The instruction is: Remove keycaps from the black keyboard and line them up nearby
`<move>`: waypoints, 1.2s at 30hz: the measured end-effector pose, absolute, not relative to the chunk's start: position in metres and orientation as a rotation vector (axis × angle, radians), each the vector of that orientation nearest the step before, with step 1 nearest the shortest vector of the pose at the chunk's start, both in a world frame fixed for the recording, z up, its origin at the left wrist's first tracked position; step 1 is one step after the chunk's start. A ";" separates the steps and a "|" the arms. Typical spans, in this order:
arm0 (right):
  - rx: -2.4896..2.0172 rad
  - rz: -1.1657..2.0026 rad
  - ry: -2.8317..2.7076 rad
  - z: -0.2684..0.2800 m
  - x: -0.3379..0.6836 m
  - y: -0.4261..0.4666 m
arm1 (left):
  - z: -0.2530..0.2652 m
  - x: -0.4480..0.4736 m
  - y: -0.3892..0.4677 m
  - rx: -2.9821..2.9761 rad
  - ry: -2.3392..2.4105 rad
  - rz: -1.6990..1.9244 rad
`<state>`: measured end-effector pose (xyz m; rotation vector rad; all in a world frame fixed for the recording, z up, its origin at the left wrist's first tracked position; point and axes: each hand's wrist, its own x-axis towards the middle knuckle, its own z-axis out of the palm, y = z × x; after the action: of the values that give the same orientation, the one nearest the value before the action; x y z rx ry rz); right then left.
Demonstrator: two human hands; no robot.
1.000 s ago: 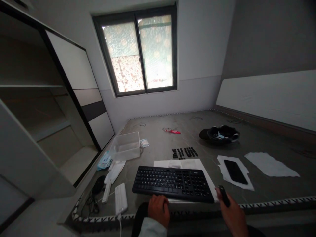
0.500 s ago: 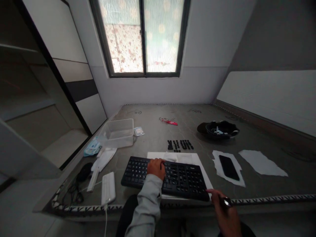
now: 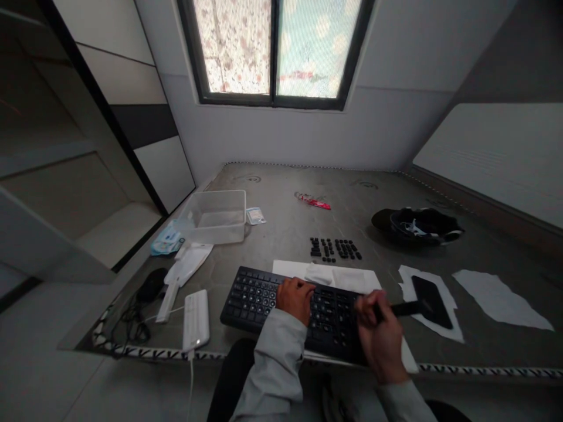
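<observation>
A black keyboard lies across a white sheet near the front edge; many of its keys are off, so pale round sockets show. My left hand rests across its middle, fingers curled toward the far edge and closed on it. Over the keyboard's right end, my right hand is closed around a dark tool with a slim shaft and a wider end pointing right. Motion blurs that hand, and the tool's working end is hidden. Loose black keycaps stand in rows beyond the keyboard.
At left are a clear plastic bin, a white power bank with a cable, and a black mouse. To the right lie a phone on paper, another paper piece and a black cap. A red item lies farther back.
My right hand has moved up and left from the keyboard's near right corner onto its right end, carrying the tool. My left hand stays on the keyboard. The view has tilted down.
</observation>
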<state>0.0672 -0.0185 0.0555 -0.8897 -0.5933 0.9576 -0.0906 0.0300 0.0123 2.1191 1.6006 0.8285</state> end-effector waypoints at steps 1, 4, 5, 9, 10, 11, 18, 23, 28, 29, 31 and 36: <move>-0.847 1.004 -0.575 0.058 0.062 -0.006 | 0.012 -0.091 0.030 2.125 1.597 0.823; -0.795 1.094 -0.548 0.056 0.049 0.025 | 0.014 -0.091 0.029 2.124 1.604 0.803; -0.789 1.109 -0.553 0.053 0.045 0.033 | 0.014 -0.091 0.028 2.118 1.608 0.803; -0.788 1.144 -0.552 0.041 0.035 0.052 | 0.017 -0.091 0.028 2.086 1.600 0.818; -0.791 1.159 -0.542 0.038 0.034 0.054 | 0.017 -0.091 0.028 2.080 1.597 0.816; -0.795 1.175 -0.531 0.036 0.033 0.056 | 0.017 -0.091 0.028 2.074 1.599 0.815; -0.809 1.225 -0.522 0.026 0.033 0.057 | 0.019 -0.091 0.029 2.051 1.609 0.796; -0.923 1.213 -0.542 0.025 0.030 0.063 | 0.021 -0.091 0.028 2.027 1.618 0.803; -1.016 1.159 -0.615 0.025 0.029 0.061 | 0.020 -0.091 0.029 2.049 1.602 0.805; -1.009 1.163 -0.617 0.025 0.029 0.060 | 0.020 -0.091 0.029 2.051 1.601 0.800; -0.996 1.163 -0.610 0.025 0.028 0.060 | 0.021 -0.091 0.028 2.045 1.599 0.791; -0.999 1.119 -0.636 0.021 0.020 0.065 | 0.022 -0.092 0.028 2.051 1.603 0.772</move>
<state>0.0198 0.0649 0.0212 -0.9988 -0.6356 1.1186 -0.0922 0.0282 0.0222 2.0511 1.6035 0.7721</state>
